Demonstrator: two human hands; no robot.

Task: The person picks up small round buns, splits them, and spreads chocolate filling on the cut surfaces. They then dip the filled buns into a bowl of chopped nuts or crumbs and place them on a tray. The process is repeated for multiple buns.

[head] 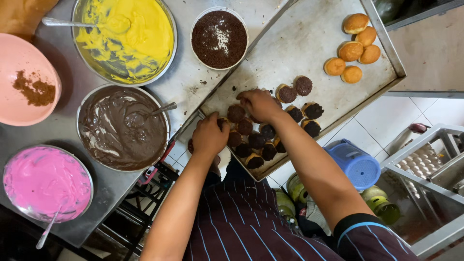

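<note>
**Chocolate-coated buns lined up on the metal tray**

The left hand (209, 135) is curled around a small round bun with a dark sprinkle coat (223, 123) at the near edge of the large scuffed steel baking tray (299, 43). The right hand (259, 104) rests fingers-down on the cluster of sprinkle-topped buns (256, 142); whether it grips one is hard to tell, since its fingers cover what lies under them.

Done well, this calls for a light grip on the golden sides, with the crumbly tops left untouched, and for the pieces to sit just beside each other in rows.

The coated tops look rough and matte. Five plain glazed golden buns (355, 48) sit smooth and shiny at the tray's far corner, well apart. On the steel desk (193, 82) stand a white bowl of chocolate sprinkles (219, 38) and round metal pans of glossy brown cream (123, 128), yellow cream (124, 38) and pink cream (46, 181), each with a spoon.
</note>
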